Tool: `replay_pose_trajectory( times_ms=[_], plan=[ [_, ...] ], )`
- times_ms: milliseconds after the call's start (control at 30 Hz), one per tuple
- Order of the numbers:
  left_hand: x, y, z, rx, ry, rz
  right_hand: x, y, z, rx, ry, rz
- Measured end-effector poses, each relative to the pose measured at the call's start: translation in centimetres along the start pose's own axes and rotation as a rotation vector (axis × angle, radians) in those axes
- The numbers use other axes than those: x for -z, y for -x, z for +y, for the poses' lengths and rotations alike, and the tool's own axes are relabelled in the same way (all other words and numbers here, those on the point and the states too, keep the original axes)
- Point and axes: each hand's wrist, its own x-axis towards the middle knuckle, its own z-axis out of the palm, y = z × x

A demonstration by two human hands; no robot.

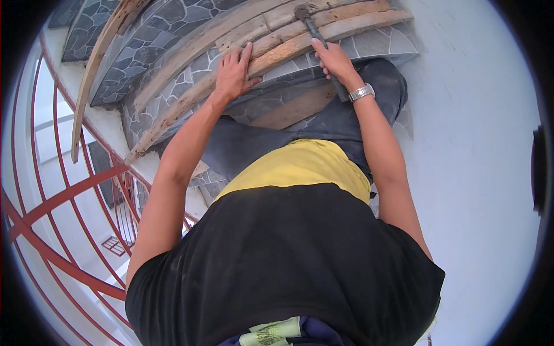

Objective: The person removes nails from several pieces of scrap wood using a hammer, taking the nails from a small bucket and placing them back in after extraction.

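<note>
My left hand rests on a rough wooden beam, its fingers laid over the wood and its thumb out to the side. A hammer is in my right hand, gripped around the dark handle. The hammer's head is over the timbers at the far side, and the handle's butt points back towards my knee. Beyond the near beam lie more weathered boards, side by side. A thin nail-like piece shows on one of them.
The timbers lie across stone-clad stairs. Another plank lies on the step below, between my legs. At the left, a long board leans near a red metal railing. A white wall rises along the right.
</note>
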Motion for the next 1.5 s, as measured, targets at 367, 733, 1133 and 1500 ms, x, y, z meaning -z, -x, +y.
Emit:
replay_pose_trajectory(
  times_ms=[367, 733, 1133, 1500],
  plan=[
    [0.3, -0.3, 0.8, 0.028, 0.016, 0.041, -0.3, 0.4, -1.2, -0.001, 0.044, 0.069],
    [1.0, -0.2, -0.1, 0.087, 0.194, 0.059, -1.7, 3.3, -1.9, 0.236, 0.45, 0.128],
    [5.4, -1.3, -8.0, 0.493, 1.303, 0.189, -1.7, 2.5, -0.8, 0.141, 0.249, 0.013],
    [4.4, 10.9, -14.7, 0.592, 0.152, -0.409, -1.4, 3.4, -3.4, -0.09, 0.301, -0.022]
  ],
)
